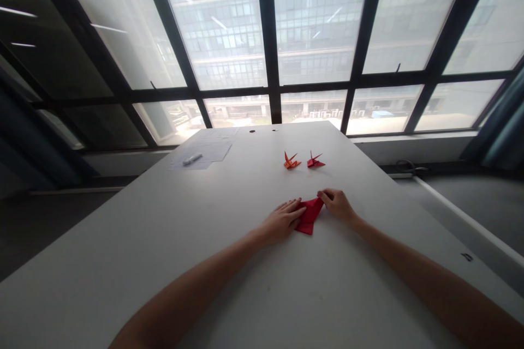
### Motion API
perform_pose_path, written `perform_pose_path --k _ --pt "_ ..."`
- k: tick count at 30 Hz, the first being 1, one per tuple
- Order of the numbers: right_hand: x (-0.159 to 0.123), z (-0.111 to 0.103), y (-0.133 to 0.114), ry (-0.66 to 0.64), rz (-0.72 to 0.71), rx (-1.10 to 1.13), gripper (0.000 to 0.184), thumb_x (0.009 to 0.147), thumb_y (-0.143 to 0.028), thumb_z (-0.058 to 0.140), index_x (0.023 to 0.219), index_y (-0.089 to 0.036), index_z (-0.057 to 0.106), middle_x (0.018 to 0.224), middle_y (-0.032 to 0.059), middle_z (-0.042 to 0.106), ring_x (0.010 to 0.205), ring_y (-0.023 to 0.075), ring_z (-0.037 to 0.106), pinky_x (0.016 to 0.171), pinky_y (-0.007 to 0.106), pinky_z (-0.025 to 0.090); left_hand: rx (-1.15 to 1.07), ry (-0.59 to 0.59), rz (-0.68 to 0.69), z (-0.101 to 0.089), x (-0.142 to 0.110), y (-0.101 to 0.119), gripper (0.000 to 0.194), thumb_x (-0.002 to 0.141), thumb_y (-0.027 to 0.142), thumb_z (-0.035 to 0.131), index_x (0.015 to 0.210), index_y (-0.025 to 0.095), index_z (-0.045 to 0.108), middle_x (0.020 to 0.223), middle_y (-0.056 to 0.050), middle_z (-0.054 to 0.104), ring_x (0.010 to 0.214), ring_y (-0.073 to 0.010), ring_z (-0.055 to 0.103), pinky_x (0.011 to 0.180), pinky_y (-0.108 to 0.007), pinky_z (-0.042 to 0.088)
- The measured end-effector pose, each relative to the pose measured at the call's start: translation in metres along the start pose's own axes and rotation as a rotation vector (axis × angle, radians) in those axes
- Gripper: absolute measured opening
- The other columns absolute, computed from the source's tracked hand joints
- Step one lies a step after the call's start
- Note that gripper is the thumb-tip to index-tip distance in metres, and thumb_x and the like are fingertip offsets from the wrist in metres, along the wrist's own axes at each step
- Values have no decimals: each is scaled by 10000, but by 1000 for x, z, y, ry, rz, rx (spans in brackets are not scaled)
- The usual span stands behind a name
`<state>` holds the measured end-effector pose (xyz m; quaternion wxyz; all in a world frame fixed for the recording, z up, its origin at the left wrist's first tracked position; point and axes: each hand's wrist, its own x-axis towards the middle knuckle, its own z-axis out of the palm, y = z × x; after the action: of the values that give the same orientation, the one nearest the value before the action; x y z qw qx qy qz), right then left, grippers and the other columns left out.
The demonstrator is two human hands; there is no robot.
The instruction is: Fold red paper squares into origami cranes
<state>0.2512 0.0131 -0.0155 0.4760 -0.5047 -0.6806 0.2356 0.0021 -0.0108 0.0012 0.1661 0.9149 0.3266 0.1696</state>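
A folded piece of red origami paper (310, 216) lies on the white table between my hands. My left hand (283, 219) rests on its left side with fingers stretched out, covering that edge. My right hand (336, 204) pinches the paper's upper right corner between thumb and fingers. Just beyond my hands stand two folded paper cranes, an orange crane (291, 161) on the left and a red crane (315, 161) on the right. Neither hand touches the cranes.
White printed sheets (219, 151) lie at the table's far left, with a pale marker-like object (192, 159) on them. The white table (164, 240) reaches toward tall windows. A small dark mark (466, 257) shows near the right edge.
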Motion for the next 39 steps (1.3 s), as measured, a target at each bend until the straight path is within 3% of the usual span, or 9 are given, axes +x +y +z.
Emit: perform_pose_path --k 5,12,20,23,27,29,33,39 --pt "0 1 -1 -35 9 12 250 817 -363 593 806 -157 733 757 52 723 696 205 620 663 307 459 48 -27 -37 3 1 -3 553 1006 354 387 1540 245 293 1591 -62 298 1478 -236 264 1218 -434 241" --pt "2 2 1 0 23 1 287 827 -390 570 711 -160 697 685 47 691 636 186 587 617 298 443 153 -63 0 5 1 -6 549 1020 375 331 1543 213 284 1605 -70 258 1492 -245 217 1221 -436 230" --pt "-2 5 5 -25 36 -74 201 783 -280 573 887 -165 701 732 42 701 671 190 634 661 302 492 173 -84 -24 5 2 -4 550 1022 352 312 1549 203 255 1600 -67 280 1486 -223 242 1222 -412 227" --pt "-5 4 -1 27 -13 -213 207 854 -297 536 902 -178 699 837 68 709 757 211 649 743 340 515 177 -94 -7 4 1 -3 541 1021 340 304 1549 231 257 1604 -36 270 1489 -220 232 1224 -412 220" --pt "-10 -2 -14 133 -188 -381 280 943 -292 455 1036 -179 693 1083 125 681 1041 256 614 924 402 496 168 -89 -9 4 1 -4 557 1013 298 309 1560 247 221 1604 -28 266 1484 -218 247 1223 -403 224" --pt "-13 -4 -19 50 -316 -435 306 962 -264 435 1133 -193 679 1219 125 649 1173 256 562 1008 419 454 167 -84 4 4 1 -5 569 1004 276 330 1561 261 215 1597 -21 287 1482 -214 253 1223 -405 225" --pt "-18 -1 -19 -274 -500 -515 423 986 -182 349 1330 -230 590 1434 73 543 1367 220 433 1140 434 329 185 -92 35 7 1 -9 577 986 255 367 1550 264 248 1591 -17 306 1490 -215 229 1225 -419 209" --pt "-18 8 -2 -488 -326 -559 507 1008 -254 294 1503 -185 382 1538 85 407 1442 197 339 1196 433 242 203 -79 26 3 0 -5 643 950 171 361 1563 271 191 1607 -16 261 1496 -202 209 1231 -451 139"
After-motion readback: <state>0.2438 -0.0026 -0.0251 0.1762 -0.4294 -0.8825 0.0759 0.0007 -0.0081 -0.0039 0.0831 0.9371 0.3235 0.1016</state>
